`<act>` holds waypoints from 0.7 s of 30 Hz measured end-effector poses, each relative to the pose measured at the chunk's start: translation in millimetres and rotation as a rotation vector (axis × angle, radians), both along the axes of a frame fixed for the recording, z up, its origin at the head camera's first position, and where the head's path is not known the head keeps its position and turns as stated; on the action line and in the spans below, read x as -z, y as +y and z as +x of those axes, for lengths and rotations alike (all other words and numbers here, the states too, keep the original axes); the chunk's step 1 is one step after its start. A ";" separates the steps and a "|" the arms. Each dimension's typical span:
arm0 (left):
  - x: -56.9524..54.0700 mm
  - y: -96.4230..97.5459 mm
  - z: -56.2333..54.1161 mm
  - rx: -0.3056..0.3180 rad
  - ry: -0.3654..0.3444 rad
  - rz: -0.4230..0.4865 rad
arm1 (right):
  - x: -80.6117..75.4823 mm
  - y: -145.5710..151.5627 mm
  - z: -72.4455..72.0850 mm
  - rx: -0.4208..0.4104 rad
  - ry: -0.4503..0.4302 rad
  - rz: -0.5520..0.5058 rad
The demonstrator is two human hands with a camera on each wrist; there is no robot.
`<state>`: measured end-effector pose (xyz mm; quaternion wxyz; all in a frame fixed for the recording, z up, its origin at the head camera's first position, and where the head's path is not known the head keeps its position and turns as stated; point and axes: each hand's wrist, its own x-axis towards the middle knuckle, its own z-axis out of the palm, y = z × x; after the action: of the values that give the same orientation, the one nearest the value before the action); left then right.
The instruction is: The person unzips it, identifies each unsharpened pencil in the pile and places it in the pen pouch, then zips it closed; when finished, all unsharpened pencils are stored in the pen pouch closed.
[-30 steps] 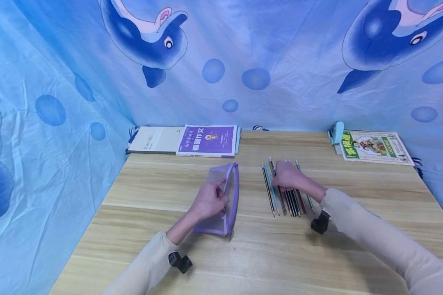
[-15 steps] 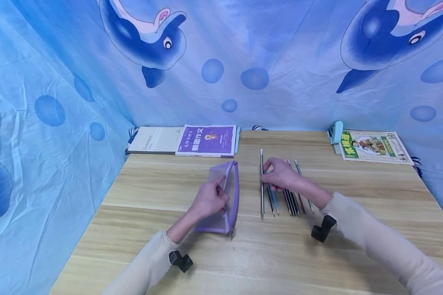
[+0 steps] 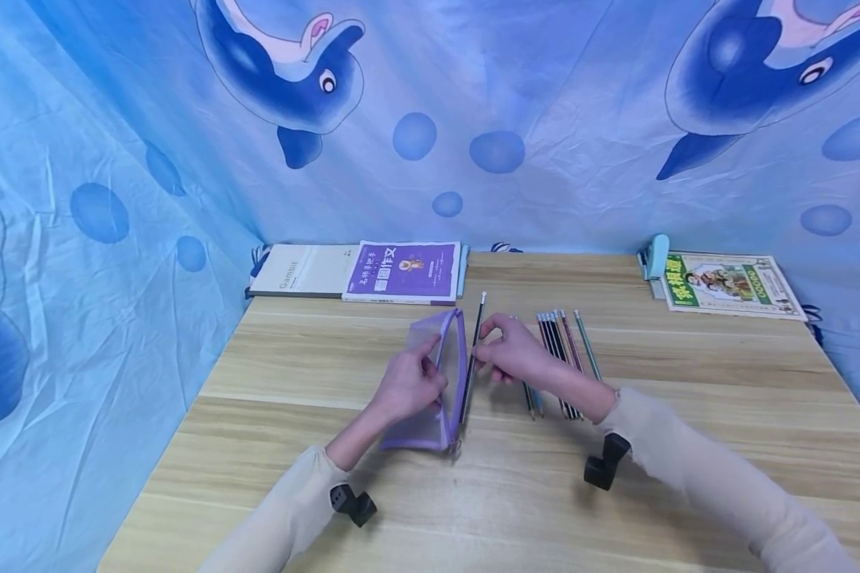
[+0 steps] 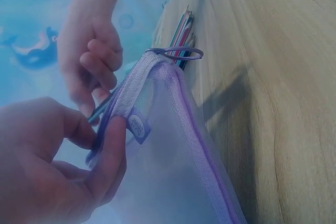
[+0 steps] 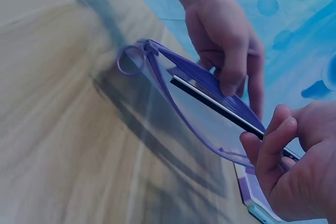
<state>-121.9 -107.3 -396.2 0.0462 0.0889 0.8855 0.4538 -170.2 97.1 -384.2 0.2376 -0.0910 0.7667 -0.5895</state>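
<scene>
A purple-edged mesh zip pouch [image 3: 417, 438] stands with its mouth spread toward the right. My left hand [image 3: 408, 386] pinches the rim on the pouch's left side; in the left wrist view its thumb and fingers grip the zip band [image 4: 128, 95]. Between thumb and fingers, my right hand [image 3: 514, 350] holds a dark pencil [image 3: 480, 317] with a white end. The right wrist view has this pencil [image 5: 220, 107] slanting across the open mouth, with its far end inside the pouch outline. Several more pencils [image 3: 553, 338] lie side by side on the right, partly hidden under the right hand and forearm.
Behind the pouch lie a white notebook [image 3: 297, 270] and a purple book [image 3: 404, 272]. A light blue stapler-like object [image 3: 657, 256] stands by a green-and-white booklet [image 3: 732, 286] at the back right. A blue dolphin-print curtain [image 3: 545, 183] hangs behind the wooden table [image 3: 516, 501].
The right hand has lifted a dark pencil from the group and carried it left to the pouch's mouth. The left hand keeps its grip on the rim.
</scene>
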 end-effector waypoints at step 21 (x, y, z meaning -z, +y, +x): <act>-0.4 1.7 1.3 0.011 -0.005 0.046 | 14.7 -28.8 13.2 -0.020 -0.009 0.020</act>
<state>-120.7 -105.6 -395.8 0.0490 0.0938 0.8741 0.4742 -157.0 68.3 -398.9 0.2479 -0.0936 0.7704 -0.5799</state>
